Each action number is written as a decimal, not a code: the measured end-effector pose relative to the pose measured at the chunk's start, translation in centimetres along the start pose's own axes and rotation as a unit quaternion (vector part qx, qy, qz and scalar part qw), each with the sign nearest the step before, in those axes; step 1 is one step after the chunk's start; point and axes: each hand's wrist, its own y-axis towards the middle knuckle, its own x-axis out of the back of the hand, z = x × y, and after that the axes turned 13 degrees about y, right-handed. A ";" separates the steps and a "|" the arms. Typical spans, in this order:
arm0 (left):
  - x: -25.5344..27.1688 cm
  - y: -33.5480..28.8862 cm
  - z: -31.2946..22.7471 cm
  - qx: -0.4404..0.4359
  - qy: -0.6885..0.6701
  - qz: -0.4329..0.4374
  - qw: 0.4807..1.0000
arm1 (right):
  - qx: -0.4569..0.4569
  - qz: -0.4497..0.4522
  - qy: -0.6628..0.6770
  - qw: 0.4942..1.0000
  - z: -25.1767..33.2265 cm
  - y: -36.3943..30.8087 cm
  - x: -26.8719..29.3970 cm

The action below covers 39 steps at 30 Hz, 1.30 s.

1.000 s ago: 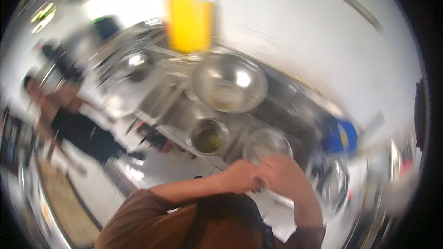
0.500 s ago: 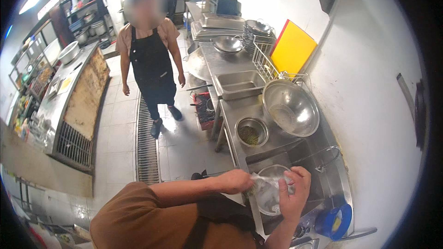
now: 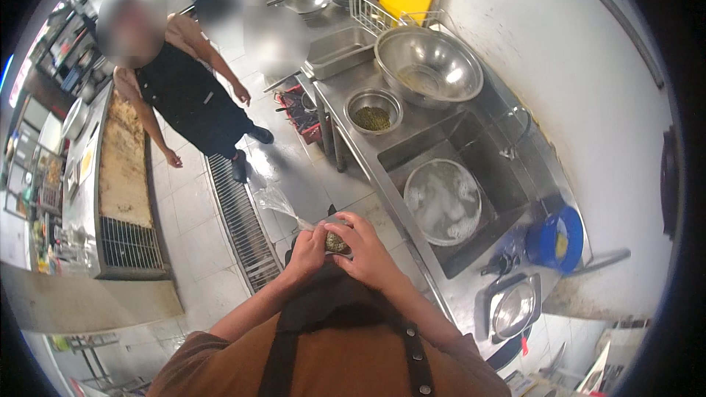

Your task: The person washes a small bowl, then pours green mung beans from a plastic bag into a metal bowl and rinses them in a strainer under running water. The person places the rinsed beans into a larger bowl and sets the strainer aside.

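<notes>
In front of my apron I hold a clear plastic bag (image 3: 336, 241) filled with small green grains, like mung beans. My left hand (image 3: 307, 251) is closed on the gathered neck, and the loose top of the bag flares out to the far left. Wrapped round the full part is my right hand (image 3: 365, 256), so much of the bag is hidden. A steel bowl (image 3: 351, 100) with similar green grains stands on the counter. Inside the sink (image 3: 502, 202) sits a round container (image 3: 479, 198) of foamy water.
A large steel basin (image 3: 463, 66) and a rectangular steel pan (image 3: 334, 66) stand beyond the sink. A blue tub (image 3: 540, 239) is at its right. Across the floor drain (image 3: 228, 206), a person in a dark apron (image 3: 195, 99) stands close by.
Both hands have moved left, from over the sink to in front of my body, with the bag. My right hand has closed round the bag. The view has shifted downward.
</notes>
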 end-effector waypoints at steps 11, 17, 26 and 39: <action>10.1 -2.9 1.7 -0.194 0.457 0.084 0.864 | -0.125 -0.043 0.160 0.978 1.6 0.8 -7.8; 18.7 -7.1 5.8 -0.168 0.300 0.041 0.938 | -0.182 0.010 0.303 0.935 1.8 3.9 -16.6; 24.8 -11.7 11.7 -0.265 0.200 -0.056 0.942 | -0.445 0.209 0.583 0.647 -0.9 7.1 -25.7; 24.6 -14.4 15.4 -0.020 -0.238 -0.279 0.930 | -0.149 0.280 0.316 0.894 2.7 7.8 -32.3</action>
